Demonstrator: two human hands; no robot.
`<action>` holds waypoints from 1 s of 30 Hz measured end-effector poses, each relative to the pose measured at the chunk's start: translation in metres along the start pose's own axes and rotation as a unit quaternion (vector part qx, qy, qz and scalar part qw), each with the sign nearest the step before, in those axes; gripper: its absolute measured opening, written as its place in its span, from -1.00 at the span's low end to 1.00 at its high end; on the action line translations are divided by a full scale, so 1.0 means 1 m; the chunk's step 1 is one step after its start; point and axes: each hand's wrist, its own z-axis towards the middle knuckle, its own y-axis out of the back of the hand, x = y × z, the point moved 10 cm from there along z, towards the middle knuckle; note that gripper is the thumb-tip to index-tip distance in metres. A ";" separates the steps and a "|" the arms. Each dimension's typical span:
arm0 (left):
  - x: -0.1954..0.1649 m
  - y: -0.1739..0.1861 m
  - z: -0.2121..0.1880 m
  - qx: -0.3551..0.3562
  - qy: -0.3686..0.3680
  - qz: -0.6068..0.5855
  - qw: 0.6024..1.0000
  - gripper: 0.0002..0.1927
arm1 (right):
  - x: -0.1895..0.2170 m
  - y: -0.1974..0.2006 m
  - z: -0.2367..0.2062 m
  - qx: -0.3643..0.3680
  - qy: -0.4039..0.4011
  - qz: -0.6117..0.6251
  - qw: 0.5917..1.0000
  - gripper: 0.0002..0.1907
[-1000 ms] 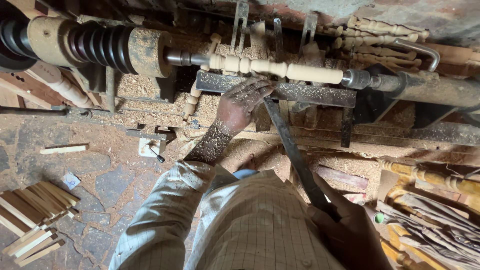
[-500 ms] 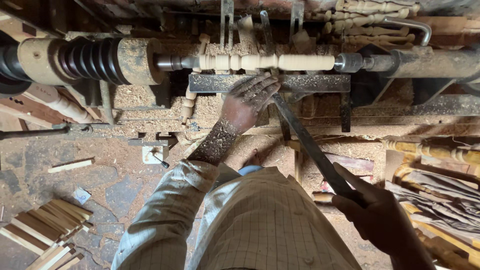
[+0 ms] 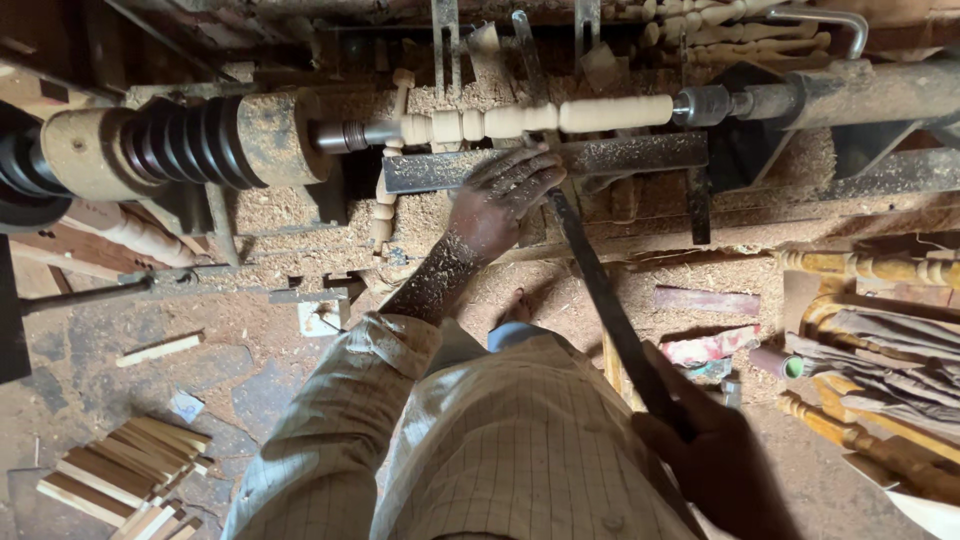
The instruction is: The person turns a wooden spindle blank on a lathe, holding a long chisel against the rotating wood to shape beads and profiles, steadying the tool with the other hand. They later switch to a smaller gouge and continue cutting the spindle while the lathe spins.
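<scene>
Chisel (image 3: 600,290) lies under left hand (image 3: 500,195), handle clenched in right hand (image 3: 715,460) grip.

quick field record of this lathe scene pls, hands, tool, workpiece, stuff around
left hand: lies on the flat metal tool rest, fingers over the blade end of the long chisel
right hand: grips the chisel's handle end, low and near the body
workpiece: pale turned spindle held between the lathe's two ends, beads cut on its left part
drive side: dark grooved pulley at left
around: sawdust on the lathe bed, stack of wood strips on the floor, finished spindles behind the lathe
</scene>
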 end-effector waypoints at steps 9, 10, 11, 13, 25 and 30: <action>0.001 0.002 0.002 -0.028 0.029 0.025 0.999 -0.71 | -0.034 0.054 0.042 0.068 -0.019 0.019 0.997 -0.28; 0.002 0.002 0.002 -0.027 0.035 0.022 0.999 -0.72 | -0.035 0.044 0.036 0.059 -0.029 0.043 0.997 -0.30; 0.005 -0.001 0.001 -0.011 0.049 0.023 0.998 -0.74 | -0.036 0.033 0.027 0.049 -0.047 0.054 0.996 -0.29; 0.011 -0.006 -0.001 0.019 0.077 0.022 0.997 -0.75 | -0.034 0.011 0.008 0.028 -0.087 0.076 0.993 -0.25; -0.009 -0.031 0.007 0.190 -0.002 -0.017 0.982 -0.51 | -0.009 -0.049 -0.035 -0.058 -0.110 0.094 0.988 -0.22; -0.031 -0.041 0.023 0.129 -0.037 -0.056 0.989 -0.72 | -0.054 -0.004 -0.028 -0.126 -0.082 0.130 0.980 -0.39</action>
